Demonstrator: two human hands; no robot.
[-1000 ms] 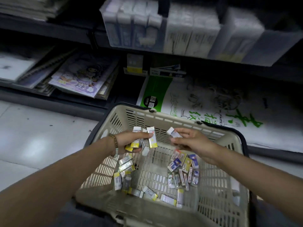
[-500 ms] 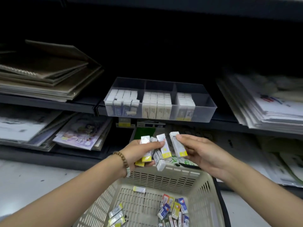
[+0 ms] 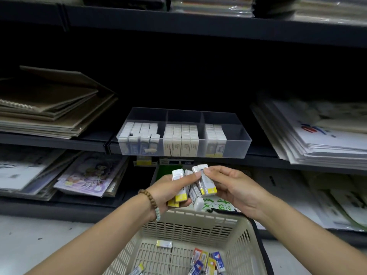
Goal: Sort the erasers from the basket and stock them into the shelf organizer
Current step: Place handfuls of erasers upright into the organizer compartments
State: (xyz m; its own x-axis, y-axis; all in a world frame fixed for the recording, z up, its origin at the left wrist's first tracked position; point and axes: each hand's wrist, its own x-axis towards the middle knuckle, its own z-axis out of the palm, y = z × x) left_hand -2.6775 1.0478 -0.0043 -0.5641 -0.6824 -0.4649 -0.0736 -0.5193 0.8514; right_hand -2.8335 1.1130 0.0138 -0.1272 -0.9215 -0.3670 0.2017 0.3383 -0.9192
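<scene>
Head view: the left hand [image 3: 168,187], with a bead bracelet [image 3: 150,201] at the wrist, is curled round a fanned bunch of erasers [image 3: 181,192]. The right hand [image 3: 234,189] is beside it and pinches one more eraser [image 3: 206,183] between thumb and fingertips, pressed up against the bunch. These are small white-sleeved blocks with a yellow band at one end, held roughly upright with the yellow ends down. Both hands hang over the far rim of a beige slotted basket [image 3: 190,215]. On its floor lie a single white-and-yellow eraser [image 3: 164,243] and, nearer the right wall, a loose heap of erasers in red, blue and yellow wrappers [image 3: 204,259]. A green-printed paper pack [image 3: 218,204] shows just behind the rim. Above the hands, at the front edge of a dark shelf [image 3: 59,141], sits a clear three-compartment organizer [image 3: 236,147]. Its left bay holds blue-printed erasers, the middle cream ones, and the right has yellow-ended ones standing against its left side. Nothing stands between the hands and the organizer. Brown sketch pads [image 3: 49,108] are stacked to its left, white paper stacks [image 3: 317,139] lie to its right, and a cartoon-cover book [image 3: 89,175] lies on the lower shelf.
</scene>
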